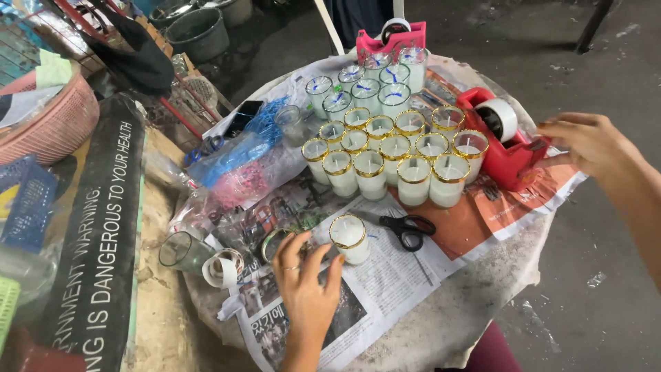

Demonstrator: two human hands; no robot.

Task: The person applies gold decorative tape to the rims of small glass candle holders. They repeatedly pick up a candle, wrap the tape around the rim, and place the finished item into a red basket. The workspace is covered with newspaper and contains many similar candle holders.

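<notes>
Two bare hands work over newspaper: nearest, the left hand [306, 279] rests with fingers spread loose, touching a lone gold-rimmed candle glass [350, 238], while farther right the right hand [586, 143] reaches, unclenched, to the red tape dispenser [506, 141].

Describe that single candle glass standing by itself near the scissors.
The lone candle glass is a short clear tumbler with a gold rim, filled with white wax. It stands upright on the newspaper, apart from the cluster of similar glasses. The black scissors lie just right of it; the left hand rests beside it, fingertips close.
</notes>
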